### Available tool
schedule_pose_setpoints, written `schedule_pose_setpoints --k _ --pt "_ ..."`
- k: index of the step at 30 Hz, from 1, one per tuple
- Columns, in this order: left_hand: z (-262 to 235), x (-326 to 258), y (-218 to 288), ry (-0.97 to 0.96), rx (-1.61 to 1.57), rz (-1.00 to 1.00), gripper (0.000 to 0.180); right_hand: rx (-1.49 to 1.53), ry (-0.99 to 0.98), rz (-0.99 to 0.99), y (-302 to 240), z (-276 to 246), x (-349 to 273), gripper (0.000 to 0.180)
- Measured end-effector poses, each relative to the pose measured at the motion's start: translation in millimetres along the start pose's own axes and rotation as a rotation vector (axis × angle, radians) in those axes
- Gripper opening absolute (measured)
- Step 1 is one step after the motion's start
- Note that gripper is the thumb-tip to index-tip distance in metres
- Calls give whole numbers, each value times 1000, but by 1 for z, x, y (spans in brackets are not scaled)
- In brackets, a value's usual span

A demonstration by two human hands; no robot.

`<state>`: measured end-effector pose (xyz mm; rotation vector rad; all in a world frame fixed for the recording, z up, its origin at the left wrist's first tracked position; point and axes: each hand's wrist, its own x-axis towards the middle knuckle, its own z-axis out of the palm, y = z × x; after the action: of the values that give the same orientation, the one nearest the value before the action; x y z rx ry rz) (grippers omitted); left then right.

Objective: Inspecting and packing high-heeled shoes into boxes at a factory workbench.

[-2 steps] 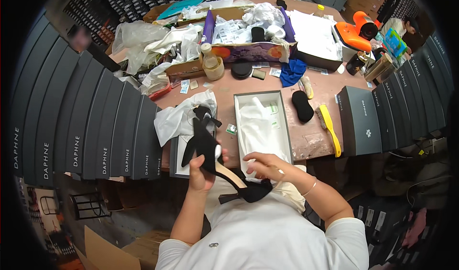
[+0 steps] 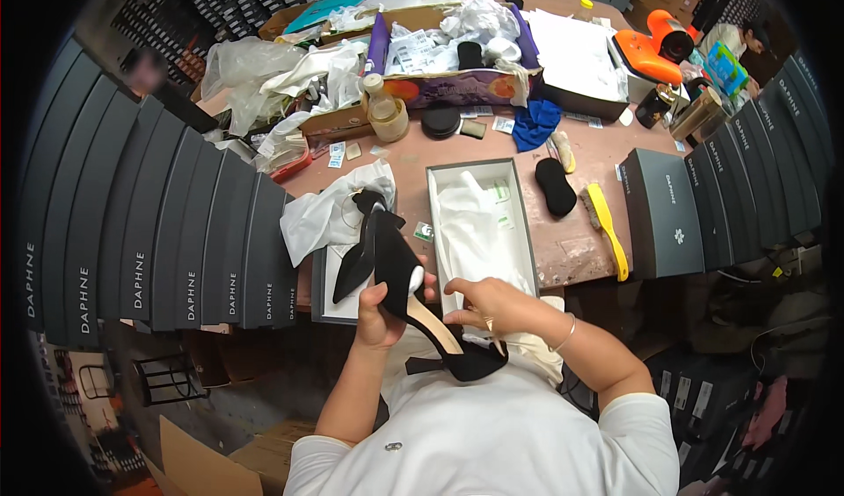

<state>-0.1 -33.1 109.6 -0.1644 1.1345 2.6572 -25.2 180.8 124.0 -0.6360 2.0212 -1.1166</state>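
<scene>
My left hand [image 2: 380,318] is closed round a black high-heeled shoe [image 2: 397,263] with a pointed toe and a beige insole. Its block heel points left, near my lap, and something white shows inside it. Beside the shoe's rear part is my right hand [image 2: 492,307], its thumb and forefinger apart; its other fingers are partly hidden. Behind the held shoe, a second black shoe [image 2: 353,270] lies over an open box [image 2: 334,310] with white tissue paper [image 2: 321,215]. To the right stands an open grey shoebox [image 2: 530,232] lined with white paper.
Stacked dark shoeboxes [image 2: 167,215] wall the left side, with more shoeboxes [image 2: 673,224] on the right. A yellow brush [image 2: 607,228], a black oval pad [image 2: 555,188] and a blue cloth [image 2: 534,125] lie on the table. Farther back are a bottle [image 2: 384,109] and a purple box [image 2: 462,87].
The held shoe and my left hand have shifted slightly right. My right hand has moved a little left, its thumb and forefinger now pointing toward the shoe. The view has shifted slightly.
</scene>
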Motion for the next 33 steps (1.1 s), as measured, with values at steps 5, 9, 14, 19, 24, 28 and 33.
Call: schedule_pose_setpoints --k 5,9,14,19,24,28,33 --pt "-10 14 -7 12 -210 -8 83 360 -290 -39 7 -49 -11 69" --pt "-29 14 -5 38 -311 49 80 636 -70 -149 20 -48 -36 81" --pt "-17 7 -10 88 -56 111 77 404 -194 -149 11 13 -19 109" --pt "0 21 14 -143 315 159 88 312 -116 -177 -18 19 -22 98" --pt "-17 111 55 -116 575 -196 65 880 150 -279 33 13 -82 93" --pt "-8 188 11 -97 918 -403 42 1154 319 -279 46 3 -109 92" --pt "89 211 49 -320 812 154 17 1439 322 -517 70 -2 -124 84"
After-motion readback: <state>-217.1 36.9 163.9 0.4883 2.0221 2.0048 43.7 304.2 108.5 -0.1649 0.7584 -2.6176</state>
